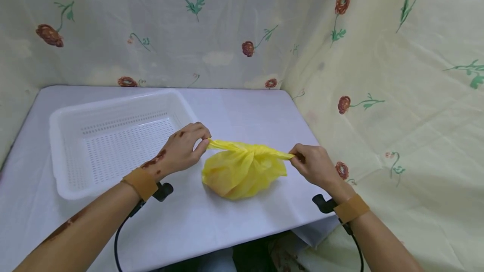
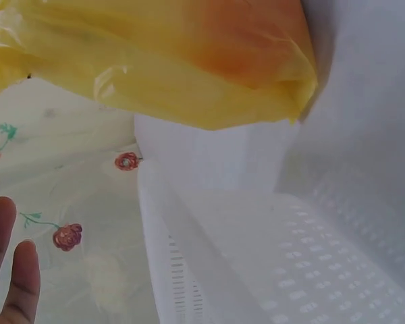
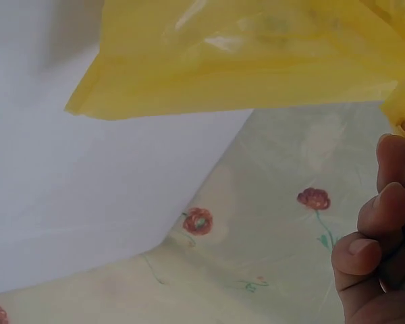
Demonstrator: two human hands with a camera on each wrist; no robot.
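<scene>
A yellow plastic bag point(image 1: 242, 173), bunched at its top, sits on the white table with something inside. An orange-reddish shape shows through its thin film in the left wrist view, where the bag point(image 2: 209, 67) fills the top. My left hand point(image 1: 186, 145) pinches one twisted end of the bag at its upper left. On the opposite side my right hand point(image 1: 311, 163) grips the other end between curled fingers. Both ends are stretched outward from a gathered middle. The right wrist view has the bag point(image 3: 243, 61) above and my right fingers point(image 3: 385, 209) curled at its corner.
A white perforated plastic basket point(image 1: 68, 137) stands on the left of the table point(image 1: 242, 112), just beyond my left forearm. Flower-patterned cloth point(image 1: 227, 32) hangs behind the table and along its right side. Each wrist wears a brown strap point(image 1: 140, 183) with a cabled camera.
</scene>
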